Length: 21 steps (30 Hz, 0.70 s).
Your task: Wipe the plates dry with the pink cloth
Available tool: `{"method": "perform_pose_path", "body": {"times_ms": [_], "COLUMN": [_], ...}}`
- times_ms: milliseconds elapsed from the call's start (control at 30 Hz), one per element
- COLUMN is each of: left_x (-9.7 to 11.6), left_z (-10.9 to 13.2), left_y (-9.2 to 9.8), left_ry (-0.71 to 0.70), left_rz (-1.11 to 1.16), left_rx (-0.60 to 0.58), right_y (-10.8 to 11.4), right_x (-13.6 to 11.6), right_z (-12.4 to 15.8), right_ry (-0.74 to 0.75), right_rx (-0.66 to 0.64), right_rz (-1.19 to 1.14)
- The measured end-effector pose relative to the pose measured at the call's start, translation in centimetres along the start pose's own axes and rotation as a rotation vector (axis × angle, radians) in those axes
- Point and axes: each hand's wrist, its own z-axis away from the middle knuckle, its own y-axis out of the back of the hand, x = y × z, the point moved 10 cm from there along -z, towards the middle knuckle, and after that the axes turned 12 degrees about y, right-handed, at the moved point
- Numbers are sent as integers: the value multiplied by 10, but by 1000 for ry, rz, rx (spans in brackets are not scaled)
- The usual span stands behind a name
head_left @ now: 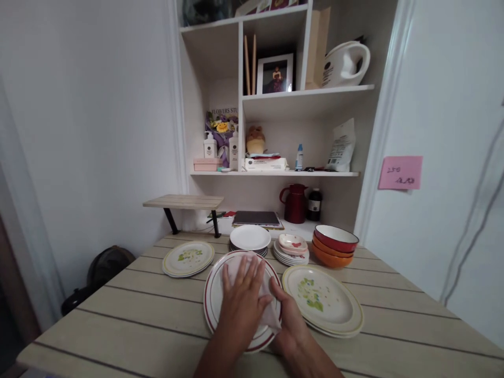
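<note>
A white plate with red rim rings (212, 299) lies on the wooden table in front of me. A pale pink cloth (271, 312) is spread over its middle. My left hand (242, 296) lies flat on the cloth with its fingers stretched out and apart. My right hand (289, 320) sits at the plate's right edge, its fingers closed on a fold of the cloth.
A plate with green flowers (323, 299) lies on the right, another (188, 258) on the left. Behind stand a stack of white plates (250, 239), small dishes (292, 248) and stacked red and orange bowls (334, 245). A shelf unit (275, 173) fills the wall behind.
</note>
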Motion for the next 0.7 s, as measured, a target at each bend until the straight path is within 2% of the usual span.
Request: {"method": "perform_pose_path", "body": {"times_ms": [100, 233, 333, 400, 433, 467, 533, 600, 700], "left_x": [-11, -53, -96, -123, -130, -129, -106, -77, -58], "left_z": [-5, 2, 12, 20, 23, 24, 26, 31, 41], "left_y": [8, 19, 20, 7, -6, -22, -46, -53, -57], "left_ry": [59, 203, 397, 606, 697, 760, 788, 761, 812], "left_rz": [119, 327, 528, 756, 915, 1098, 1484, 1806, 2072], "left_rx": [21, 206, 372, 378, 305, 184, -135, -392, -578], "right_y": [6, 17, 18, 14, 11, 9, 8, 11, 22], "right_x": [-7, -15, -20, -23, -23, -23, -23, -20, -17], "right_z": [-2, -4, -4, -5, -5, -5, -6, -8, -11], "right_ry": [16, 33, 51, 61, 59, 57, 61, 57, 50], "right_rx": [52, 180, 210, 162, 132, 109, 87, 79, 112], "right_rz": [-18, -55, -70, -63, -59, -54, -40, -16, 102]}}
